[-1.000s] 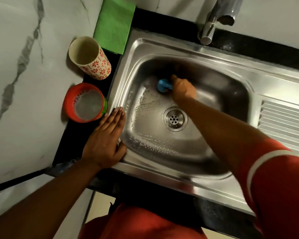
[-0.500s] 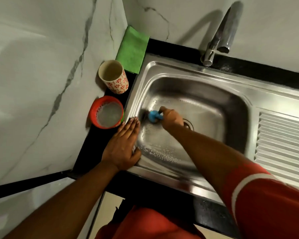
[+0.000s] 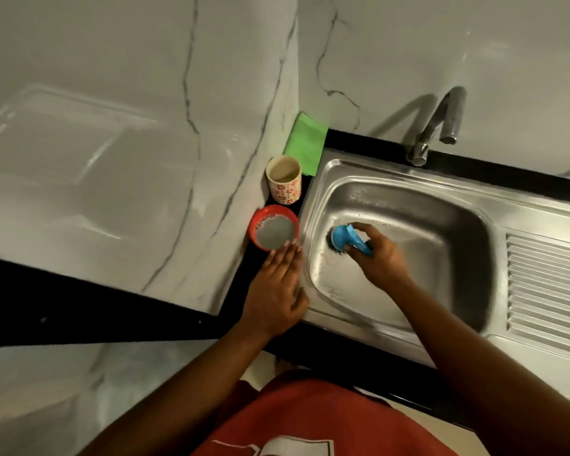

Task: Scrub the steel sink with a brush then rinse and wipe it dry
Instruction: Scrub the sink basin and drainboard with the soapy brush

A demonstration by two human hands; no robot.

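Observation:
The steel sink (image 3: 408, 185) fills the right half of the view, its basin streaked with soap foam. My right hand (image 3: 380, 258) grips a blue-handled brush (image 3: 343, 238) and presses its dark bristles against the basin's left wall. My left hand (image 3: 275, 291) lies flat, fingers straight, on the sink's left rim and the black counter beside it. A green cloth (image 3: 305, 144) lies at the back left corner. The drain is hidden behind my right arm.
A red bowl of soapy water (image 3: 273, 232) sits just beyond my left fingertips. A flower-patterned cup (image 3: 283, 184) stands behind it. The chrome tap (image 3: 436, 126) rises at the back. A ribbed drainboard (image 3: 547, 291) lies right of the basin. Marble walls close the corner.
The brush and my right hand moved from the basin's back toward its left wall. The camera tilted up, showing more wall. My left hand stayed on the rim.

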